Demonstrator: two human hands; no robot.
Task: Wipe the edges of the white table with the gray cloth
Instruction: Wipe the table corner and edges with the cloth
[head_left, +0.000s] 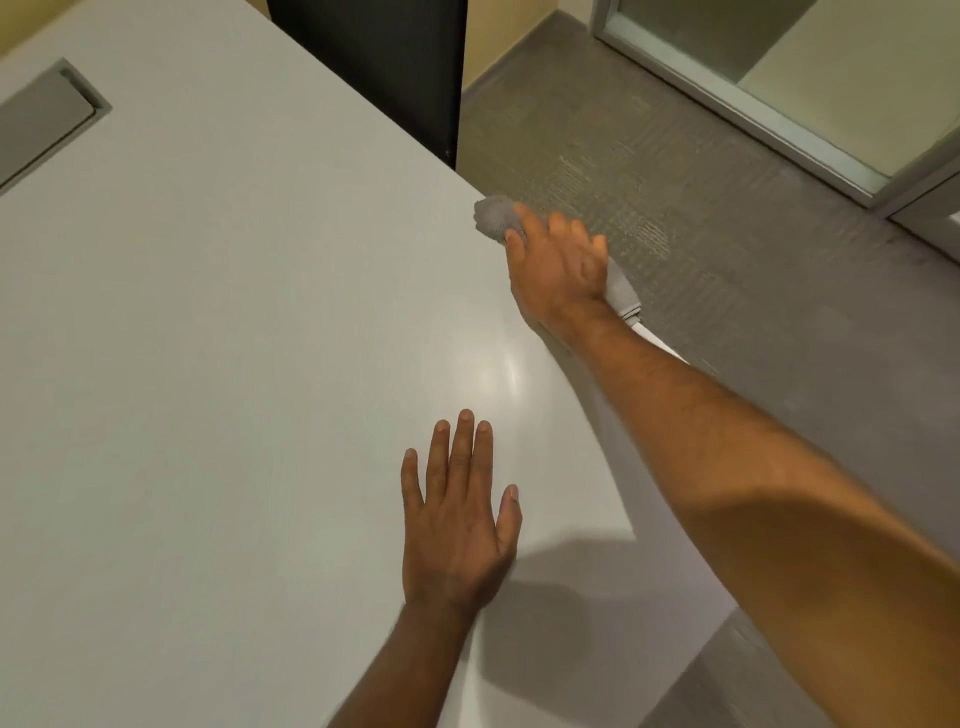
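Observation:
The white table (234, 338) fills the left and middle of the head view, its right edge running diagonally from upper middle to lower right. My right hand (558, 270) is stretched out to that edge and presses the gray cloth (496, 215) against it; the cloth bunches beyond my fingers and a folded end (626, 296) hangs over the edge by my wrist. My left hand (460, 525) lies flat on the tabletop nearer to me, palm down, fingers spread, holding nothing.
A gray cable hatch (47, 122) is set into the tabletop at the far left. A black chair back (379, 67) stands behind the table's far edge. Gray carpet (727, 260) lies to the right, with a glass partition frame (779, 130) beyond.

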